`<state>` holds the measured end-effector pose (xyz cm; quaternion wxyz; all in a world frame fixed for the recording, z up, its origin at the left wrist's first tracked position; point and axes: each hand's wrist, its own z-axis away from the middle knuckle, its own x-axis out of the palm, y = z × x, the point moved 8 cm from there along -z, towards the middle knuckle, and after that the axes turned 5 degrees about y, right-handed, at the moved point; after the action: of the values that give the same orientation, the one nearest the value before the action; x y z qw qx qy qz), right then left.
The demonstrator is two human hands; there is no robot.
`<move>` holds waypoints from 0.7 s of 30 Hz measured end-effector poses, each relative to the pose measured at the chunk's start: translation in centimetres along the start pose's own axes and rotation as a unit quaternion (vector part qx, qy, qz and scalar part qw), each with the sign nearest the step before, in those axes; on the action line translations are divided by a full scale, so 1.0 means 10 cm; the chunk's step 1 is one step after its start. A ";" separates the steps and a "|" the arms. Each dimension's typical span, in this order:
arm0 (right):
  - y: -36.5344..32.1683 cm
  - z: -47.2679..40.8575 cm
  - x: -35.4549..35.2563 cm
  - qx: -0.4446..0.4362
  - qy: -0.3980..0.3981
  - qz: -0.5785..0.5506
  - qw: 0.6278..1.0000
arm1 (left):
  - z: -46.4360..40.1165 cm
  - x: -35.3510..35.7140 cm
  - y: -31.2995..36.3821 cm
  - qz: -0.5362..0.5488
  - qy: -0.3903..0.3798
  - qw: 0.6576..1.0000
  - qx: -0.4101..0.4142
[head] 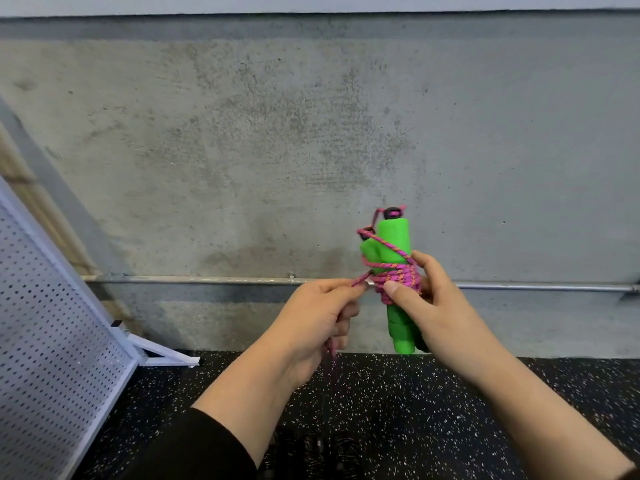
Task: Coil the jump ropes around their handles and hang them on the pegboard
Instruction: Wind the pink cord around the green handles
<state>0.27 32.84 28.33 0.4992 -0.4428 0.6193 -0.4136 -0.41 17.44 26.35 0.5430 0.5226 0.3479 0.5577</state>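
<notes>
My right hand (440,306) grips two bright green foam handles (394,244) held upright side by side, thumb pressing on the coils. A pink and orange braided rope (403,280) is wound several times around the middle of the handles, with one strand crossing diagonally up to the black caps on top. My left hand (318,317) pinches the loose part of the rope just left of the coils. The rope's free length hangs down from that hand toward the floor. A white pegboard (52,341) leans at the far left.
A grey concrete wall (277,133) fills the view ahead, with a metal pipe (194,279) running along it low down. The floor (415,410) is black rubber with white specks. The pegboard's white foot (166,355) juts out on the floor.
</notes>
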 end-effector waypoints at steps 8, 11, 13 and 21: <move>-0.02 0.07 0.11 -0.024 -0.031 0.114 0.993 | 0.06 0.08 0.03 -0.085 -0.011 0.996 0.039; -0.02 0.02 0.06 -0.016 -0.007 0.129 0.991 | 0.07 0.12 0.05 -0.141 -0.023 0.988 0.053; 0.00 -0.02 0.00 -0.021 0.016 0.144 0.989 | 0.09 0.12 0.07 -0.180 -0.012 0.982 0.063; 0.11 -0.02 0.04 0.001 -0.007 0.134 0.991 | 0.14 -0.21 0.44 -0.131 0.195 0.947 0.219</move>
<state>-0.07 32.81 27.19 0.5550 -0.3580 0.6694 -0.3401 -0.43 14.42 30.43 0.4049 0.4593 0.6262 0.4827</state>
